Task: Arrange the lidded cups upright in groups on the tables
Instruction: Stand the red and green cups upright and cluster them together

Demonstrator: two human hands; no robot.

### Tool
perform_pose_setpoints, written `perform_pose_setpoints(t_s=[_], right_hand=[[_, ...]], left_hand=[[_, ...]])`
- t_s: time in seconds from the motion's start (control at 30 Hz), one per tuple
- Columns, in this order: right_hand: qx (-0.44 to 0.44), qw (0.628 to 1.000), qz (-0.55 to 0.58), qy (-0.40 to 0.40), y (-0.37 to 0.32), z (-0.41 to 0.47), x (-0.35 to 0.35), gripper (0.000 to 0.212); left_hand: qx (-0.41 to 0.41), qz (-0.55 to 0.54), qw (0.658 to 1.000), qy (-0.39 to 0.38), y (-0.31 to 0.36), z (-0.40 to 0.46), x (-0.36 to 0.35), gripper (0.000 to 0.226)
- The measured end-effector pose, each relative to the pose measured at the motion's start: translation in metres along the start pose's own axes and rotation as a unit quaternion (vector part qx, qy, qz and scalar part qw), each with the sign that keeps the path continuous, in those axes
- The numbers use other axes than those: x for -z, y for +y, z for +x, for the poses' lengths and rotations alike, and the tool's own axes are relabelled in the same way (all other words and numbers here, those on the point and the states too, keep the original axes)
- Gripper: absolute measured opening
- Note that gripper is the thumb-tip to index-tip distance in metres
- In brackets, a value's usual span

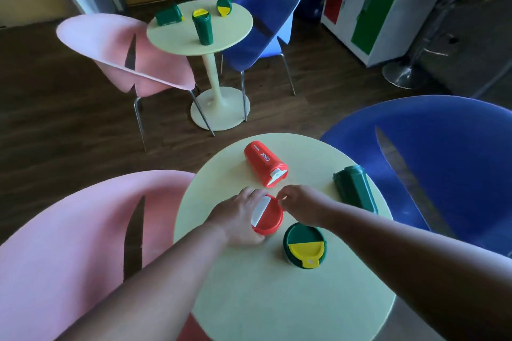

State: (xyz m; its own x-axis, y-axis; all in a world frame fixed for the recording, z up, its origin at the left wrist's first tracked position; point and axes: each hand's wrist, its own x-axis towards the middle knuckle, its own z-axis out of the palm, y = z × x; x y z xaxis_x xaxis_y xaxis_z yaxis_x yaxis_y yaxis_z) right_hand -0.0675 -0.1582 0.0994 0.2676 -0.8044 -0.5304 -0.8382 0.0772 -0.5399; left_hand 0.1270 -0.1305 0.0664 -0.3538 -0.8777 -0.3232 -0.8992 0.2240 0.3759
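Red cup stood upright on near table, both hands at it.

Left hand [240,217] wrapped the upright red plastic cup w/ red-and-white lid [267,214], prob. to steady it; right hand [300,203], fingers curled, pinched at lid rim, grip unclear. Cup sat mid round pale-yellow table [249,299], near upright green cup w/ yellow lid [304,245]. Second red cup [264,163] and dark green cup [354,189] lay on sides, not yet righted.
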Motion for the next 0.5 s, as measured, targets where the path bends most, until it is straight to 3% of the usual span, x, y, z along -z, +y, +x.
perform_pose_setpoints(t_s=[0.5], right_hand=[[-0.015,0.999,-0.004,-0.042,0.023,0.004,-0.002,0.031]], left_hand=[[-0.012,0.046,0.997,-0.054,0.009,0.005,0.006,0.092]])
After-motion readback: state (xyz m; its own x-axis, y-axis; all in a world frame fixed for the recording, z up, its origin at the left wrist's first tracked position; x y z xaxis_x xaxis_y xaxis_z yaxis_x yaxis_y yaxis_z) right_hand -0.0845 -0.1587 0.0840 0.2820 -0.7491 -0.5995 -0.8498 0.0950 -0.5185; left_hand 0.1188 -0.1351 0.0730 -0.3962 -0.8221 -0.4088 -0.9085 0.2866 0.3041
